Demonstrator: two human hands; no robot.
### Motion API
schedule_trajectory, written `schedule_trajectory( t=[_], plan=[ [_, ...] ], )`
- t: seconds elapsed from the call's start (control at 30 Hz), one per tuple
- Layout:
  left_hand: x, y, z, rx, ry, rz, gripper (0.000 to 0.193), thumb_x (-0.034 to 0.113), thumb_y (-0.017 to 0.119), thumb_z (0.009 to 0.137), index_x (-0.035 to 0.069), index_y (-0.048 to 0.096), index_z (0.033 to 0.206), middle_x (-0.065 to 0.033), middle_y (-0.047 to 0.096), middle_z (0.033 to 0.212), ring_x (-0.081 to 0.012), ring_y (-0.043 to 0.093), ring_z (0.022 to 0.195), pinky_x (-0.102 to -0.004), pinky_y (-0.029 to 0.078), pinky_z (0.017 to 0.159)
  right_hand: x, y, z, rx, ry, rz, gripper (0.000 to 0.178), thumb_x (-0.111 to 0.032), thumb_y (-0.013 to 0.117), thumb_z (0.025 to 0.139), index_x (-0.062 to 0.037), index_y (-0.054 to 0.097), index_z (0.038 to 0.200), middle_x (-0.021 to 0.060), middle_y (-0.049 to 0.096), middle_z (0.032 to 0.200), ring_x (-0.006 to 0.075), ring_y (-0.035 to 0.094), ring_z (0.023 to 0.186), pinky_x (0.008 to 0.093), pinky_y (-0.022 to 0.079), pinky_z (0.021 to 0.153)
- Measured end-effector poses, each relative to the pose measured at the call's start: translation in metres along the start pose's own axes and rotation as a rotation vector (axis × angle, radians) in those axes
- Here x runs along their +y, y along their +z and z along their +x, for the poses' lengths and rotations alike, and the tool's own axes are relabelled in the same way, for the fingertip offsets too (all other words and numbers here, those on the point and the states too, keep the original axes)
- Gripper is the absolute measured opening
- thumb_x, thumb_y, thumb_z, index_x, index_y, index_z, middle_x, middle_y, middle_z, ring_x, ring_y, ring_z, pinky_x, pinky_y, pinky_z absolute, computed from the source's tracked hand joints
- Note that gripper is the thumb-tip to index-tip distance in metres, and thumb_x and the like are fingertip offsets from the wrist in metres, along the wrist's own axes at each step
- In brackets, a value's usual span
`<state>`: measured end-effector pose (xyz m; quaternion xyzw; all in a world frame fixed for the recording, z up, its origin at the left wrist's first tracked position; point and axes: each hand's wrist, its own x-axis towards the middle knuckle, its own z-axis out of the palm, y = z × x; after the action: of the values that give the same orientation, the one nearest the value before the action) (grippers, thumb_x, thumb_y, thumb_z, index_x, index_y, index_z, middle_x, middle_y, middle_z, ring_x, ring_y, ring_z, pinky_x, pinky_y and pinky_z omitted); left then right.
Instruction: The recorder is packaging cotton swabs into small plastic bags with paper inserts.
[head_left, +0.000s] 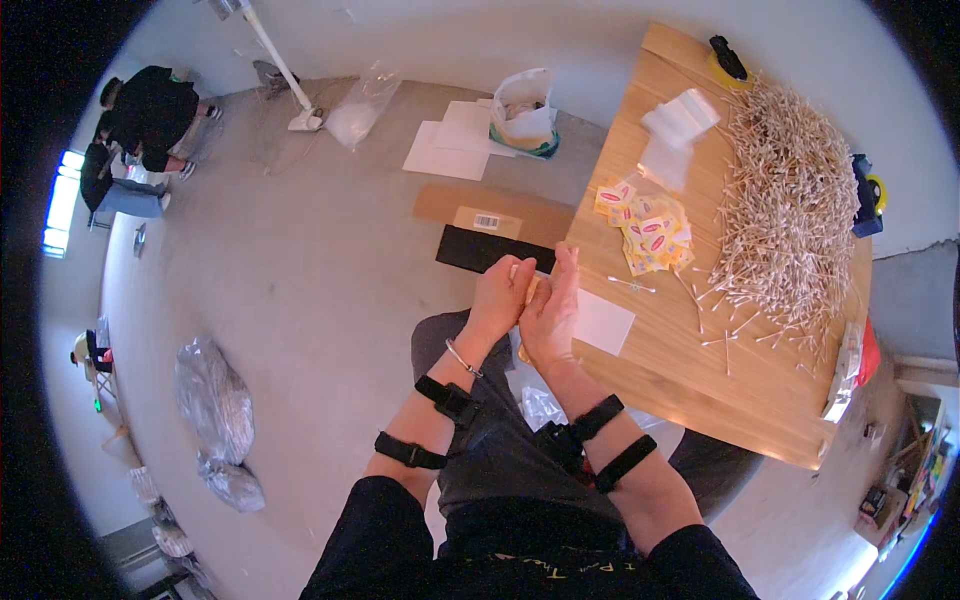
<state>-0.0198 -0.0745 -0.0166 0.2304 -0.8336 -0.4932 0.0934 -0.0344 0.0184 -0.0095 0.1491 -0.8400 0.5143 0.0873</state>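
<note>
My left hand (497, 302) is closed around a small tan-yellow item (534, 287), mostly hidden by the fingers, so its kind is unclear. Against it rests my right hand (550, 318), its fingers stretched upward and its palm turned toward the left hand. Both hands meet above my lap, just off the left edge of the wooden table (740, 425). A white sheet (604, 322) lies on the table beside my right hand. Further right spreads a large heap of cotton swabs (785, 200). Yellow-and-white printed cards (650, 232) are piled to its left.
Clear plastic bags (682, 122) and a tape dispenser (729, 62) lie at the table's far end. A cardboard piece (510, 213), black box (485, 248) and white bag (523, 105) are on the floor. Several people are in the left background, near a plastic sack (214, 400).
</note>
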Motion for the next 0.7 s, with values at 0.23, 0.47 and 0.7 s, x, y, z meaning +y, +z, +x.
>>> schedule_trajectory(
  t=[0.23, 0.47, 0.7],
  plan=[
    [-0.004, -0.009, 0.002, 0.031, -0.018, -0.042, 0.033, 0.031, 0.057, 0.09, -0.001, 0.06, 0.082, -0.0207, 0.062, 0.075, -0.0344, 0.061, 0.069, -0.0386, 0.047, 0.062, -0.01, 0.001, 0.001, -0.078, 0.035, 0.204, 0.053, 0.004, 0.043, 0.083, 0.0081, 0.025, 0.133, 0.0282, 0.023, 0.144, 0.0423, 0.017, 0.138, 0.0439, 0.016, 0.113],
    [0.0, -0.051, 0.002, 0.184, -0.013, -0.079, 0.03, 0.028, 0.057, 0.091, -0.001, 0.059, 0.082, -0.0138, 0.06, 0.065, -0.0213, 0.057, 0.058, -0.034, 0.044, 0.055, -0.034, 0.01, 0.002, -0.106, -0.108, 0.35, 0.055, -0.006, 0.042, 0.092, 0.0063, 0.019, 0.14, 0.0243, 0.017, 0.149, 0.0366, 0.013, 0.14, 0.0395, 0.011, 0.113],
    [0.052, -0.056, -0.042, 0.272, 0.136, -0.039, 0.024, 0.021, 0.058, 0.092, 0.0, 0.057, 0.08, -0.0084, 0.057, 0.063, -0.011, 0.05, 0.056, -0.0285, 0.041, 0.052, -0.044, -0.015, 0.021, -0.218, 0.628, 1.052, 0.078, -0.059, 0.02, 0.096, 0.0034, 0.02, 0.143, 0.0209, 0.022, 0.149, 0.0305, 0.023, 0.136, 0.0364, 0.015, 0.112]
  ],
)
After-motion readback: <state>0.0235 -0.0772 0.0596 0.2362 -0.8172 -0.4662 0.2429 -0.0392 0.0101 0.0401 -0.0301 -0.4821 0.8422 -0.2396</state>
